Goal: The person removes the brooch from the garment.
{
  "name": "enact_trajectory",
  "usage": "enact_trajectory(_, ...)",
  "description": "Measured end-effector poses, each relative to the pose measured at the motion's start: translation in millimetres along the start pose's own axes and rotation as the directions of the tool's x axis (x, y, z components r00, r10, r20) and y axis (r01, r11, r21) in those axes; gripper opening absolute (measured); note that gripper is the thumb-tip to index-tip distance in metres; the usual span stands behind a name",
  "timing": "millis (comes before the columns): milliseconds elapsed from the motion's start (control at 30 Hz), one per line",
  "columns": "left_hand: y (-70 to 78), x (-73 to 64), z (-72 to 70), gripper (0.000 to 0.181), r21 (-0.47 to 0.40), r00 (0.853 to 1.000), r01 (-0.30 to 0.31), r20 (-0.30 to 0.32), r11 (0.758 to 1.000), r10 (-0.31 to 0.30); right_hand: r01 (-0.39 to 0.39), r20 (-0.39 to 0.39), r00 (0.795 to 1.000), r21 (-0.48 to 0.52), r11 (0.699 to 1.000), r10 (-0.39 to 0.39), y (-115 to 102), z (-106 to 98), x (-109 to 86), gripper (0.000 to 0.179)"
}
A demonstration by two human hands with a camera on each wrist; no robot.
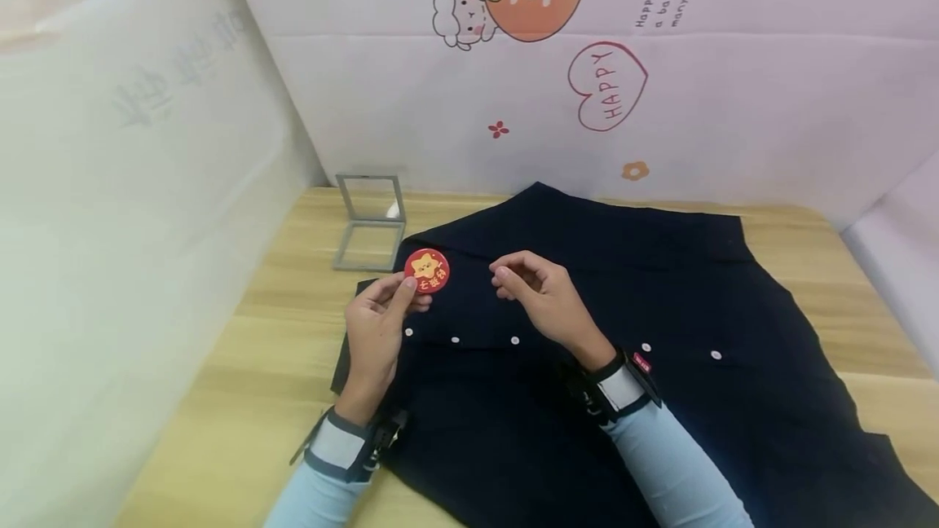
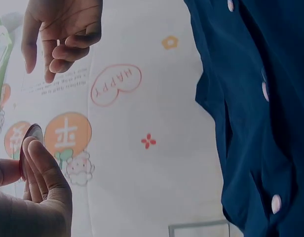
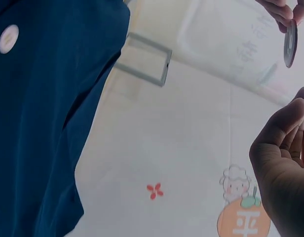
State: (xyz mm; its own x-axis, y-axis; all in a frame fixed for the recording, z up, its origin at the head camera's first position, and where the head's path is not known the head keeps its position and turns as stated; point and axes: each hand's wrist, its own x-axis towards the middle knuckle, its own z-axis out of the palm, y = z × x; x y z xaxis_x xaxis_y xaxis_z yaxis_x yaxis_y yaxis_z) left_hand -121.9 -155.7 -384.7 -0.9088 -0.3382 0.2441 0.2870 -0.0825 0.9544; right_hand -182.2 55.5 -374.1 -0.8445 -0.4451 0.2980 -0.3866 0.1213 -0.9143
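Observation:
My left hand (image 1: 374,324) pinches a round red badge (image 1: 433,260) with a yellow star figure, thumb on its face and fingers behind. In the left wrist view the badge (image 2: 35,132) appears nearly edge-on. To its right, my right hand (image 1: 550,300) hovers apart from it, fingers loosely bent, thumb close to the index finger, nothing visible between them. Both hands are above a dark navy shirt (image 1: 631,267) spread on the table, with a row of white buttons along it. The right wrist view shows the badge's thin edge (image 3: 290,47) above the right fingertips.
A small folding mirror with a grey square frame (image 1: 370,221) stands opened behind the shirt's left side. The wood-grain table (image 1: 242,365) shows around the shirt. White sheets printed with cartoons and words (image 1: 411,104) hang at the back and sides.

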Motion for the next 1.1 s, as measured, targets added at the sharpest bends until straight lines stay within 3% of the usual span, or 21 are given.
enact_trajectory(267,-4.3,11.0,-14.9,0.031,-0.043,0.998,0.037,-0.047,0.998,-0.039,0.004,0.062,0.998,0.006,1.000,-0.004,1.1,18.0,9.9,0.022)
enact_trajectory(467,-15.2,27.1,-27.9,0.028,-0.028,0.994,0.071,-0.076,0.997,-0.073,0.017,0.108,0.994,-0.022,1.000,-0.015,-17.6,36.2,20.9,0.019)
enact_trajectory(500,-30.1,34.3,-34.5,0.026,-0.063,0.997,0.053,-0.060,0.997,-0.057,0.016,0.111,0.994,-0.032,0.999,-0.013,-20.1,39.9,23.5,0.018)
enact_trajectory(567,-34.8,43.2,-40.0,0.026,-0.050,0.995,0.064,-0.078,0.997,-0.068,0.007,0.115,0.993,-0.042,0.999,-0.002,-19.0,47.7,29.5,0.018)
enact_trajectory(700,-96.9,82.2,-76.1,0.030,-0.039,0.997,0.024,-0.074,0.999,-0.027,-0.009,0.119,0.993,-0.039,0.999,0.013,-6.6,64.8,40.4,0.021)
enact_trajectory(733,-99.0,89.5,-78.7,0.033,-0.003,0.995,0.044,-0.091,0.999,-0.044,-0.011,0.115,0.993,-0.034,0.999,0.015,0.5,66.8,41.9,0.022)
enact_trajectory(800,-103.1,101.4,-86.1,0.028,-0.074,0.996,0.063,-0.056,0.995,-0.067,-0.015,0.108,0.994,-0.024,1.000,0.017,13.1,71.0,44.2,0.023)
enact_trajectory(967,-103.9,131.7,-107.5,0.033,-0.060,0.981,0.166,-0.094,0.984,-0.171,-0.015,0.119,0.993,-0.030,0.999,0.019,27.2,82.7,47.1,0.024)
enact_trajectory(1033,-124.3,148.3,-119.8,0.041,0.022,0.974,0.190,-0.131,0.982,-0.186,-0.024,0.126,0.992,-0.041,0.999,0.029,26.5,86.6,48.2,0.025)
enact_trajectory(1100,-111.0,148.6,-117.0,0.040,0.034,0.960,0.246,-0.150,0.969,-0.238,-0.036,0.132,0.990,-0.039,0.999,0.041,27.1,89.7,49.3,0.026)
